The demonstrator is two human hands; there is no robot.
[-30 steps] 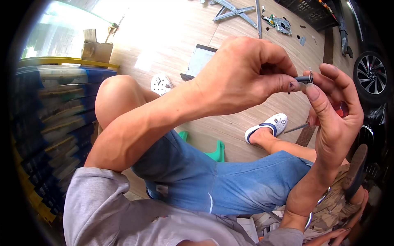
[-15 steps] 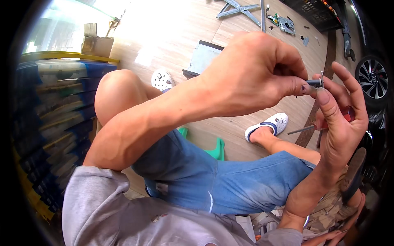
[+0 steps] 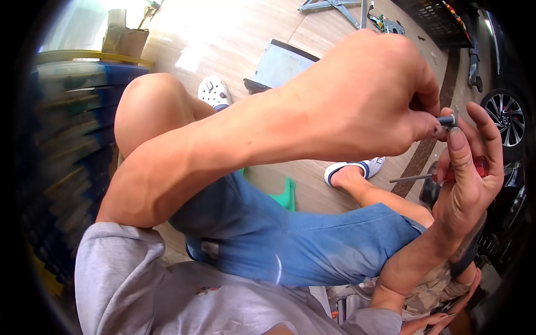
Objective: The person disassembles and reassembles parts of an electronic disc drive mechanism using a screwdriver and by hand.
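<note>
My left hand (image 3: 385, 95) reaches across to the right, thumb and finger pinching a small grey cylindrical part (image 3: 446, 120). A pale ring and a thin upright piece show at the part's far end. My right hand (image 3: 466, 173) is raised palm inward, its thumb tip close against that end. A screwdriver (image 3: 411, 178) with a red handle is tucked in my right hand's curled fingers, its shaft pointing left. My right hand's outer fingers stretch upward. Whether the right thumb also grips the part, I cannot tell.
A flat grey metal box (image 3: 285, 62) lies on the tiled floor, with a metal scissor frame (image 3: 335, 8) beyond. A green stool (image 3: 286, 195) shows below my legs. A car wheel (image 3: 505, 118) stands at right, stacked blue boxes (image 3: 72, 151) at left. Another person's camouflage trousers (image 3: 430, 293) appear lower right.
Both hands have shifted slightly right and down in view, still together at the small part. The screwdriver stays in my right hand. The whole view has moved a little.
</note>
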